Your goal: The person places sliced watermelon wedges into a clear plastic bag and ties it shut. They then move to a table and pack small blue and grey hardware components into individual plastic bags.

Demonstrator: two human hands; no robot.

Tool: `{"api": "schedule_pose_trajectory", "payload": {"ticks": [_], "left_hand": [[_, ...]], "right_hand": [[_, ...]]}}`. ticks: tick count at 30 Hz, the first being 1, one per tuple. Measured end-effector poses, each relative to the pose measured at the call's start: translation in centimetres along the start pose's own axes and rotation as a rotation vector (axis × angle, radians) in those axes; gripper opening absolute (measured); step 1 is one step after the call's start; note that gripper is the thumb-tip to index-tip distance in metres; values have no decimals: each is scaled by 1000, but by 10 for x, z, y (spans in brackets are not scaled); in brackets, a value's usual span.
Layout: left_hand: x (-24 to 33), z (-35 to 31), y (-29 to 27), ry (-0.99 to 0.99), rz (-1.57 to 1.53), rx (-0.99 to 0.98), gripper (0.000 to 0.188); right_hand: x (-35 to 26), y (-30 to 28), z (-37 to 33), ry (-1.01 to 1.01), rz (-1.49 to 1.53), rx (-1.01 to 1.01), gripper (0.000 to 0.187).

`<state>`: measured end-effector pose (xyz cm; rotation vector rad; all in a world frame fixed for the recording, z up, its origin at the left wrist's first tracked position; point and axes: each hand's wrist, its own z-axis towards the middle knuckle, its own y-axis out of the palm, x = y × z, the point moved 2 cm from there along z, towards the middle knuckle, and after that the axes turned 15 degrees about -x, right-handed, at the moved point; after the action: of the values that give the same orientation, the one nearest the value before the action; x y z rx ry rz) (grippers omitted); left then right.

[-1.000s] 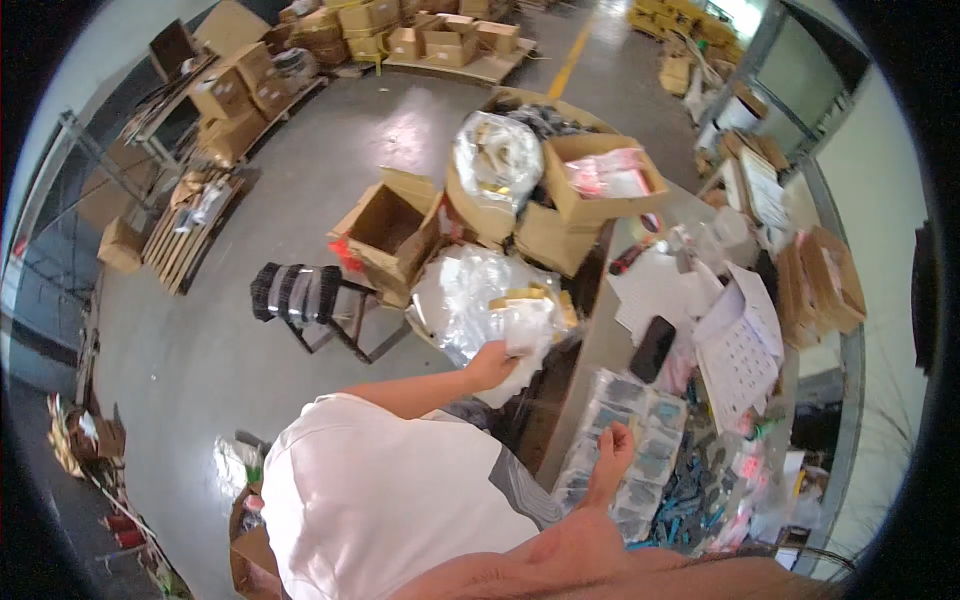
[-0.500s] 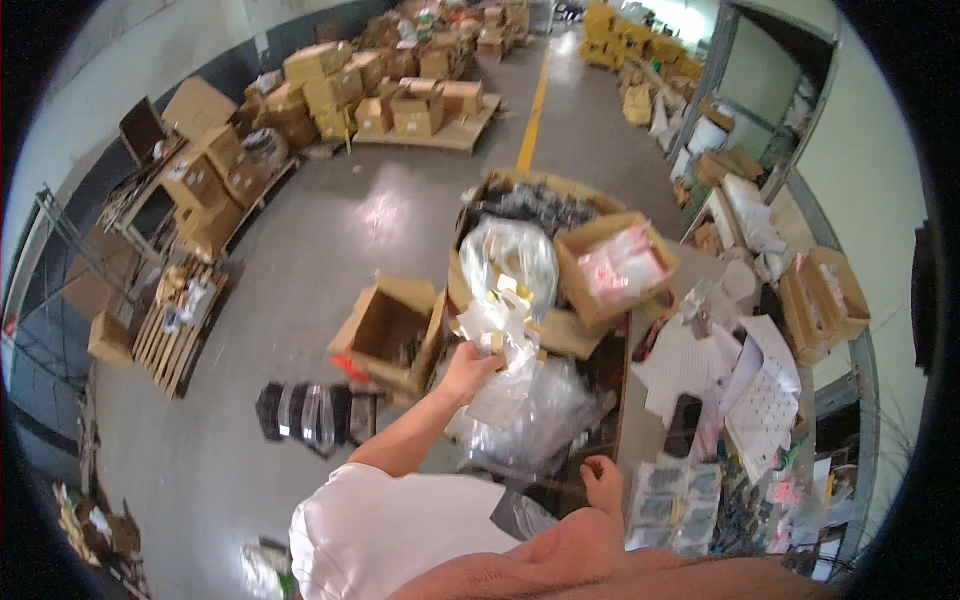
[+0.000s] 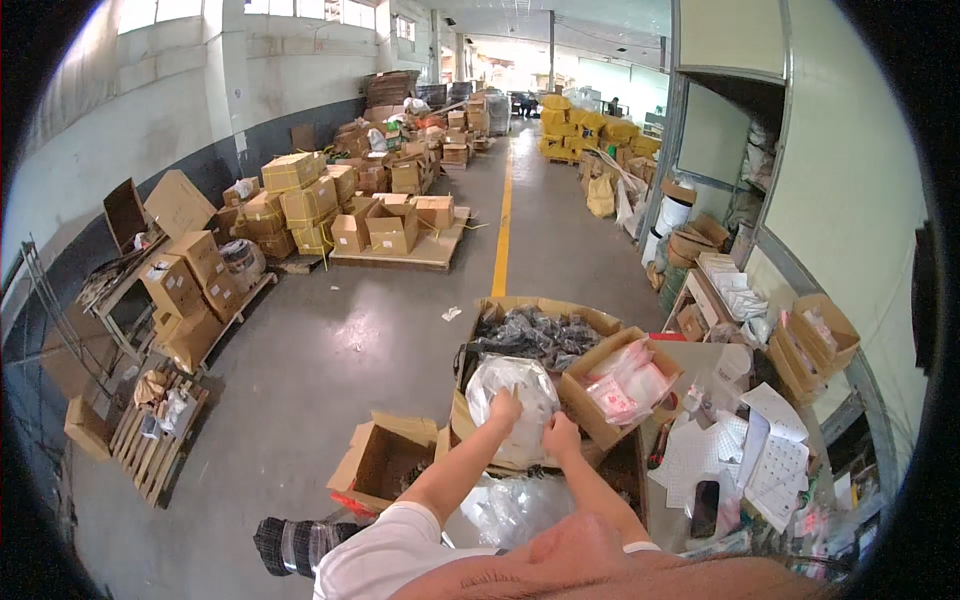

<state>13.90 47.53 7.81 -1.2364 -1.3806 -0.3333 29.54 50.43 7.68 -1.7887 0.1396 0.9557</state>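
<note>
A clear plastic bag [image 3: 531, 436] with pale contents fills one end of a large cardboard box [image 3: 607, 317]. My left hand [image 3: 505, 408] has its fingers closed on the upper part of the bag. Close by, my right hand [image 3: 562, 438] grips the bag's right side, fingers curled in. What lies under my fingertips is partly hidden. Dark pieces in clear bags [image 3: 537, 337] lie in the box beyond the bag. Just right of my right hand, a smaller carton [image 3: 590, 418] holds pink and white packets [image 3: 628, 382]. Loose clear plastic [image 3: 515, 510] lies nearer, below my forearms.
An open carton [image 3: 385, 455] stands at the left, near a dark wrapped roll [image 3: 290, 547]. On the right a table carries paper sheets [image 3: 770, 460] and a phone [image 3: 705, 508]. Stacked cartons [image 3: 300, 200] and a wooden pallet [image 3: 160, 440] stand farther left.
The crumpled pale bundle with yellow bits is no longer in my left hand. My right hand has moved from the table side onto the bag. The view has tilted up.
</note>
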Motion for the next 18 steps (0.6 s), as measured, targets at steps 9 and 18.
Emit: {"api": "schedule_pose_trajectory", "payload": {"ticks": [9,18], "left_hand": [[-16,63,21,-156,-244,94,49],[-15,86,31,-284,-765,37,62]], "right_hand": [[-79,-3,-80,-549,172,-158,11],[-23,-28,-84,-325,301,-42,17]]}}
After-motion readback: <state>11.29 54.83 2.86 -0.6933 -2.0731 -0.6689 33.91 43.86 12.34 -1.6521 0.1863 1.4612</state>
